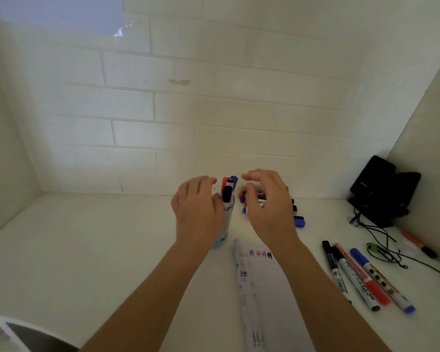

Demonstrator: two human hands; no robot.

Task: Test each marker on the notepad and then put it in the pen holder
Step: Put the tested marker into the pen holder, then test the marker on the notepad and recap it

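Left hand (198,212) sits against the left side of the pen holder (228,217), a clear cup near the back edge of the table (99,250). Fingers curve round it, but I cannot tell whether they actually grip or just steady it. The holder already has markers in it (228,190), standing upright with black, red and purple caps up.

Right hand (267,204) hovers over the loose pile of markers (298,221), just right of the holder and by the back edge. Its fingers are loosely curved and spread, with no clear grip on anything. The hands are apart, with the holder's markers showing between them.

Key relation: the pile lies directly under and just beyond the right hand, so that hand is clearly nearer. The pile's markers look to lie roughly left to right, though most are hidden.

The notepad (264,288) lies toward the front edge, partly under the right forearm, with test marks at its top. Four more markers (361,278) lie near the right edge, angled back-left to front-right. A black speaker (381,189) stands in the back right corner.

The likely next step is to pick one from the pile.
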